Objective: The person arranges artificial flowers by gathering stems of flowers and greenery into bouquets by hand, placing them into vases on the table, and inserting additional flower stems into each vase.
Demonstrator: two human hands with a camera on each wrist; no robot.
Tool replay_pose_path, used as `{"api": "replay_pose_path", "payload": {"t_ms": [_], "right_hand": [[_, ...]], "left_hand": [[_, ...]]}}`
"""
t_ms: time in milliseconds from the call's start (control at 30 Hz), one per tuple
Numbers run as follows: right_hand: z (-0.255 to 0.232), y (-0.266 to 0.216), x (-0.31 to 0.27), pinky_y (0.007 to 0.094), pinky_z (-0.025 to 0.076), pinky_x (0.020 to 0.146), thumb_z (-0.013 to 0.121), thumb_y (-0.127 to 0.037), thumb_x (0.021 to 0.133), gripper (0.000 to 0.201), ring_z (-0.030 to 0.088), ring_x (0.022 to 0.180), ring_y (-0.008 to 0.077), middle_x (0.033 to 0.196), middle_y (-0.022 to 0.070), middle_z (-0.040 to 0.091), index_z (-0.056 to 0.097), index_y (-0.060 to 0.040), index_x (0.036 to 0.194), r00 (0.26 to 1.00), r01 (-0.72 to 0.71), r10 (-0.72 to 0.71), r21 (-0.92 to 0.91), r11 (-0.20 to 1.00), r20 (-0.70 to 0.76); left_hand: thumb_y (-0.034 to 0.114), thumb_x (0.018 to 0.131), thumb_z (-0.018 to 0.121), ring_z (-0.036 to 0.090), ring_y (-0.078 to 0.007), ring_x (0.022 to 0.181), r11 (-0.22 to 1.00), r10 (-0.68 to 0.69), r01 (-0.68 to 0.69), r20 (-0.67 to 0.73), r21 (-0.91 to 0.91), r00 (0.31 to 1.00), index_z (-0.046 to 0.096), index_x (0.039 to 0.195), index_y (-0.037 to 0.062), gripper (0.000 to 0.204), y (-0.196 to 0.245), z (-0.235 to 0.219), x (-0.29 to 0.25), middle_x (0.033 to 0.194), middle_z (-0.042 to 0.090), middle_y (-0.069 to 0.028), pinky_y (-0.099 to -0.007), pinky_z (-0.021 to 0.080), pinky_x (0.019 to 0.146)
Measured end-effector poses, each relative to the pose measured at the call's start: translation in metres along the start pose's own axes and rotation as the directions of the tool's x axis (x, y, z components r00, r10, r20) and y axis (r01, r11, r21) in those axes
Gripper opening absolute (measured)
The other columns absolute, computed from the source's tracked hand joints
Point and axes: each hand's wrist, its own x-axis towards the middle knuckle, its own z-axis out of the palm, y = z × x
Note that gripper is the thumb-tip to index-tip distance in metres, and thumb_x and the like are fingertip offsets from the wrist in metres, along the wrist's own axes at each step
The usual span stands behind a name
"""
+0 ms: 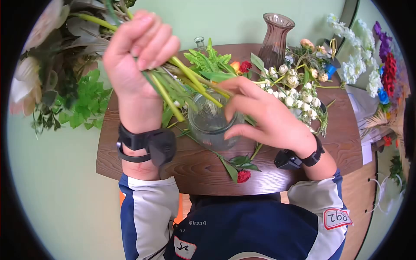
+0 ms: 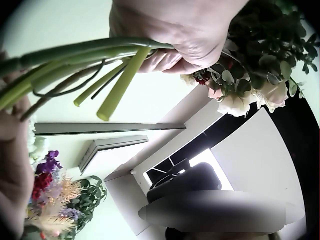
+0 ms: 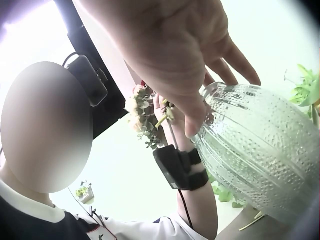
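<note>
My left hand (image 1: pixel 141 47) (image 2: pixel 175 30) grips a bundle of green stems (image 1: pixel 190 80) (image 2: pixel 90 60), raised above the table. Pale flowers and leaves (image 1: pixel 30 78) (image 2: pixel 245 97) spread out beyond that fist, at the upper left in the head view. The cut ends slant down over a clear glass vase (image 1: pixel 212 125) (image 3: pixel 255 140). Over the vase's mouth, my right hand (image 1: pixel 268 115) (image 3: pixel 175 55) has its thumb and fingers spread apart, the fingertips beside the stem ends. Whether it touches the stems or the glass rim, I cannot tell.
On the wooden table (image 1: pixel 190 173), a red flower (image 1: pixel 244 176) lies near the front edge. White blooms (image 1: pixel 303 102) lie to the right, a fern-like leaf (image 1: pixel 208 60) behind. A tall brownish vase (image 1: pixel 276 39) stands at the back. More colourful flowers (image 1: pixel 388 73) are at the far right.
</note>
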Motion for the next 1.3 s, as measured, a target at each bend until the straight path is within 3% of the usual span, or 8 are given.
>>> {"api": "replay_pose_path", "payload": {"t_ms": [67,200,467,733,867,1100,1167,1300], "right_hand": [[0.007,0.001,-0.002,0.0382,0.048,0.074,0.074,-0.019,0.069,0.031,0.057,0.091,0.0327,0.116,0.0132,0.048,0.053,-0.0049,0.086,0.984,-0.066,0.079,0.084,0.994,-0.157],[0.005,-0.002,-0.005,0.0372,0.047,0.085,0.081,-0.013,0.061,0.047,0.050,0.109,0.0296,0.120,0.0158,0.047,0.051,-0.0036,0.096,0.978,-0.182,0.193,0.129,0.975,-0.076],[0.015,-0.011,-0.003,0.0419,0.047,0.090,0.082,-0.005,0.059,0.101,0.052,0.112,0.0273,0.125,0.0151,0.044,0.016,-0.0097,0.136,0.904,-0.277,0.362,0.336,0.900,-0.226],[0.020,-0.009,-0.006,0.0392,0.043,0.093,0.078,-0.008,0.064,0.094,0.047,0.117,0.0295,0.126,0.0172,0.045,0.019,-0.0061,0.137,0.903,-0.362,0.410,0.291,0.886,-0.125],[0.021,-0.017,-0.004,0.0404,0.033,0.103,0.073,-0.001,0.067,0.091,0.042,0.123,0.0269,0.132,0.0154,0.042,0.018,-0.0068,0.139,0.892,-0.371,0.434,0.345,0.862,-0.125],[0.021,-0.030,0.005,0.0371,0.033,0.100,0.074,-0.001,0.065,0.091,0.042,0.122,0.0266,0.133,0.0147,0.042,0.022,-0.0039,0.139,0.932,-0.265,0.322,0.293,0.919,-0.166],[0.018,-0.043,0.015,0.0374,0.034,0.100,0.077,-0.007,0.062,0.091,0.045,0.118,0.0270,0.130,0.0137,0.046,0.026,-0.0043,0.138,0.926,-0.286,0.287,0.042,0.957,-0.244],[0.039,-0.033,0.033,0.0388,0.033,0.100,0.079,-0.016,0.063,0.083,0.051,0.110,0.0269,0.122,0.0117,0.053,0.036,-0.0046,0.133,0.935,-0.246,0.238,0.002,0.969,-0.262]], "left_hand": [[0.000,0.084,0.045,0.026,-0.0046,0.037,0.979,0.077,-0.061,-0.073,0.194,0.994,0.031,0.058,0.0134,0.032,-0.012,0.004,-0.002,0.048,0.028,0.0054,-0.0201,0.024,0.038],[0.002,0.083,0.046,0.025,-0.0044,0.037,0.927,0.184,-0.132,-0.116,0.352,0.976,0.030,0.057,0.0138,0.033,-0.010,0.002,0.000,0.049,0.027,0.0060,-0.0201,0.022,0.038],[0.003,0.083,0.047,0.024,-0.0044,0.037,0.851,0.366,-0.319,-0.036,0.418,0.930,0.032,0.059,0.0139,0.030,-0.011,0.001,0.002,0.049,0.027,0.0063,-0.0196,0.021,0.038],[0.002,0.083,0.043,0.024,-0.0058,0.037,0.822,0.287,-0.281,0.066,0.495,0.956,0.031,0.070,0.0126,0.021,-0.024,-0.025,-0.040,0.052,0.029,0.0040,-0.0210,0.022,0.038],[0.000,0.082,0.043,0.024,-0.0052,0.037,0.843,0.363,-0.372,0.100,0.389,0.927,0.031,0.070,0.0122,0.020,-0.017,-0.023,-0.039,0.052,0.029,0.0042,-0.0208,0.023,0.038],[0.001,0.083,0.044,0.029,-0.0045,0.037,0.904,0.337,-0.389,0.264,0.179,0.904,0.033,0.071,0.0111,0.019,-0.016,-0.026,-0.039,0.052,0.033,0.0039,-0.0187,0.027,0.036],[0.000,0.083,0.045,0.032,-0.0046,0.037,0.918,0.351,-0.389,0.288,0.084,0.891,0.035,0.071,0.0103,0.019,-0.016,-0.025,-0.037,0.052,0.036,0.0033,-0.0181,0.028,0.036],[-0.001,0.083,0.045,0.034,-0.0055,0.037,0.930,0.349,-0.366,0.249,0.026,0.903,0.036,0.071,0.0096,0.018,-0.009,-0.027,-0.035,0.053,0.036,0.0027,-0.0179,0.030,0.036]]}}
